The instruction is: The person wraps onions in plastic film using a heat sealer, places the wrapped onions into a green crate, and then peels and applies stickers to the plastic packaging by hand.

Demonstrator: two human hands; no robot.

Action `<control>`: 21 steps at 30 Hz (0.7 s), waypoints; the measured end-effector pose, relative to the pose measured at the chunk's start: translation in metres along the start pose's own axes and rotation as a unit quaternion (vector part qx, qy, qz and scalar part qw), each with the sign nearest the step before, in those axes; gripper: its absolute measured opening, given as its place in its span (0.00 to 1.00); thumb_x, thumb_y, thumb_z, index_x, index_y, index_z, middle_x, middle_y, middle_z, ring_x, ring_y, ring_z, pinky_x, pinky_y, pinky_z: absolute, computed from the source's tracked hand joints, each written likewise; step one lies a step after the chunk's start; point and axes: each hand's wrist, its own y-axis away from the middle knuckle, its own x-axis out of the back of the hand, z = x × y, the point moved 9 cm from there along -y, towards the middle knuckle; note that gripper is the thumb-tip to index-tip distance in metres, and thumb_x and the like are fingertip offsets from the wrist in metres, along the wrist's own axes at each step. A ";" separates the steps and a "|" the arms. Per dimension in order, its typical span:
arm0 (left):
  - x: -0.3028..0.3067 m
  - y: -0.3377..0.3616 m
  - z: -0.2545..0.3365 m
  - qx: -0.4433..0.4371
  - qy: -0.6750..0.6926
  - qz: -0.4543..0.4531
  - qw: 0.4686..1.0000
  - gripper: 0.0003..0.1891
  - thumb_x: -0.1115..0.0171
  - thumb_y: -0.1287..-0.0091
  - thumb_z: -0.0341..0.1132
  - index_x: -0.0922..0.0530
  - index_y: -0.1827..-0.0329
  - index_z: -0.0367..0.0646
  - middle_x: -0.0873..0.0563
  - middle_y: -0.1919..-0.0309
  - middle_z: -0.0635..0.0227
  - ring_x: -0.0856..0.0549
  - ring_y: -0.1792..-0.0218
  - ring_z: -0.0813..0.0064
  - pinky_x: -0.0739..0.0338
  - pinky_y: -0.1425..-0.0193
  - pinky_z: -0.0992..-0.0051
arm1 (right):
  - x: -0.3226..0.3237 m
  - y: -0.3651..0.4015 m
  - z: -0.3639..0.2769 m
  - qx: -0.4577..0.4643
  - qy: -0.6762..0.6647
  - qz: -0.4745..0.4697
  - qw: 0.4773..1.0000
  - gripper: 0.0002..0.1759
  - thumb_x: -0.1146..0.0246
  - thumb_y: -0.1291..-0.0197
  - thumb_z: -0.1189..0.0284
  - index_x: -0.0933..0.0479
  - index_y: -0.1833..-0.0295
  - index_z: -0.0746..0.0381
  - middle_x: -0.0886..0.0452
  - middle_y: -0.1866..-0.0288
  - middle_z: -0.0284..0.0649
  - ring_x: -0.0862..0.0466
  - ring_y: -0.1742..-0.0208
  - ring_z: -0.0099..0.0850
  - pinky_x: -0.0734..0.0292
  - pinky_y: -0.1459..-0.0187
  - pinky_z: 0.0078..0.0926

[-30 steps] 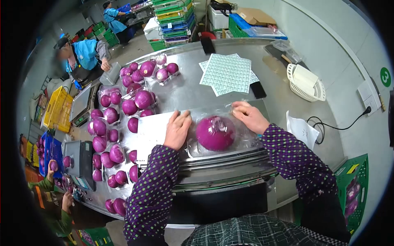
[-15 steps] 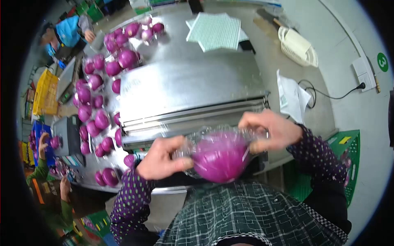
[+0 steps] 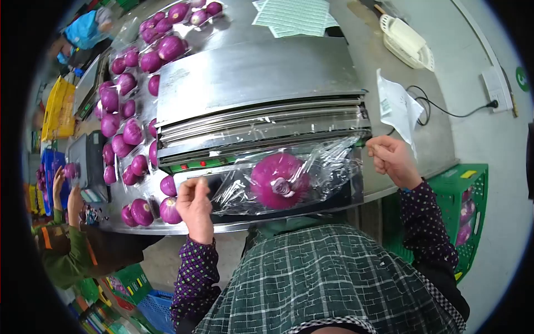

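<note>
A large purple onion (image 3: 278,181), root end up, sits on clear plastic film (image 3: 331,167) at the front edge of the steel wrapping machine (image 3: 261,72). My left hand (image 3: 196,206) is closed at the film's left side, its fingertips pinched together. At the film's right corner my right hand (image 3: 392,160) is also closed, thumb against curled fingers. Film stretches between the two hands and wrinkles around the onion. The thin film edges at my fingertips are hard to see.
Several wrapped onions (image 3: 132,132) lie along the left of the steel table. Printed sheets (image 3: 292,16), a white basket (image 3: 409,47) and a power cord (image 3: 464,116) are behind and right. A green crate (image 3: 473,211) stands right. A co-worker's hands (image 3: 74,203) are at the left.
The onion, held wrapped between my hands before, now rests on film spread out below the machine. My hands have moved apart to either side. The view has shifted.
</note>
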 end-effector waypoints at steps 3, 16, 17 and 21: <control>0.011 -0.003 -0.009 0.016 -0.085 -0.021 0.996 0.10 0.40 0.32 0.37 0.22 0.56 0.40 0.22 0.72 0.75 0.36 0.83 0.93 0.46 0.82 0.88 | 0.002 0.012 0.018 -0.026 0.058 0.005 0.998 0.12 0.40 0.36 0.70 0.23 0.54 0.68 0.23 0.69 0.33 0.29 0.76 0.16 0.34 0.77 0.14; -0.025 0.032 0.001 -0.057 0.119 -0.053 0.990 0.09 0.48 0.27 0.35 0.32 0.68 0.46 0.31 0.77 0.78 0.32 0.76 0.85 0.37 0.71 0.82 | -0.056 0.044 -0.015 0.384 0.134 0.131 0.904 0.02 0.42 0.38 0.80 0.27 0.64 0.67 0.25 0.70 0.31 0.26 0.69 0.17 0.30 0.65 0.17; -0.027 0.034 -0.002 -0.038 0.123 -0.041 0.991 0.09 0.49 0.27 0.36 0.31 0.68 0.47 0.33 0.79 0.78 0.33 0.77 0.86 0.38 0.73 0.83 | -0.065 0.034 -0.007 0.334 0.109 0.133 0.927 0.02 0.42 0.37 0.80 0.27 0.64 0.66 0.26 0.71 0.30 0.27 0.70 0.17 0.31 0.66 0.17; 0.014 0.058 0.003 0.009 0.081 0.040 0.996 0.08 0.47 0.28 0.38 0.31 0.65 0.45 0.33 0.74 0.78 0.33 0.77 0.89 0.40 0.79 0.85 | -0.036 0.028 0.024 0.233 -0.026 0.183 0.955 0.08 0.44 0.33 0.73 0.29 0.66 0.62 0.34 0.80 0.25 0.38 0.82 0.13 0.43 0.80 0.14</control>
